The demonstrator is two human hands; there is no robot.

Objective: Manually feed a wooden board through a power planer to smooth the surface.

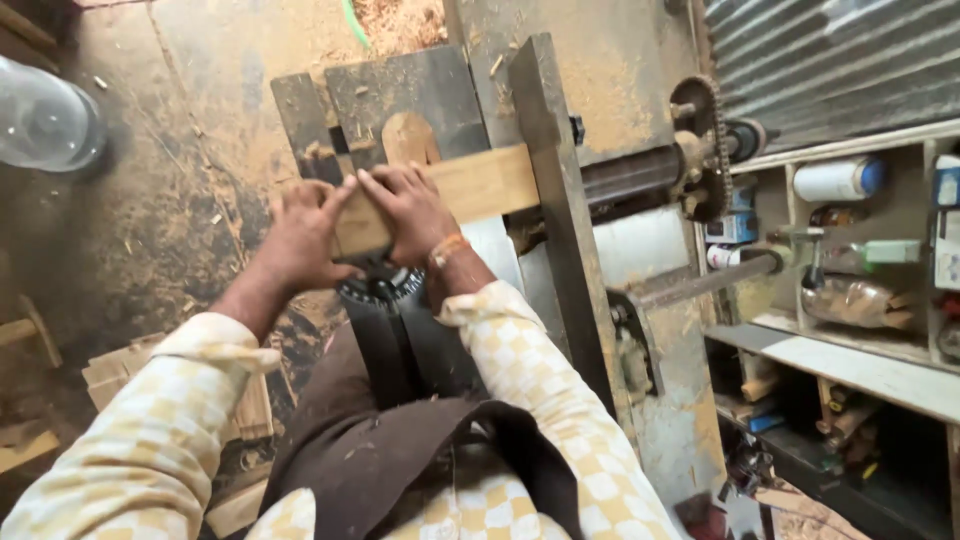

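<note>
A pale wooden board (480, 185) lies across the dark metal table of a woodworking machine (420, 90), its right end against a tall steel fence (555, 180). My left hand (305, 235) presses on the board's left end, fingers curled over its edge. My right hand (410, 210) lies flat on top of the board just beside it, with an orange thread band at the wrist. A rounded wooden piece (408, 138) stands just behind the board. Both sleeves are yellow-and-white checked.
A roller shaft with a sprocket and chain (700, 150) sits right of the fence. Wooden shelves (860, 240) at right hold bottles and a white roll. Sawdust covers the floor (180, 200). Stacked wood offcuts (120, 375) lie at lower left; a clear plastic dome (45, 120) at upper left.
</note>
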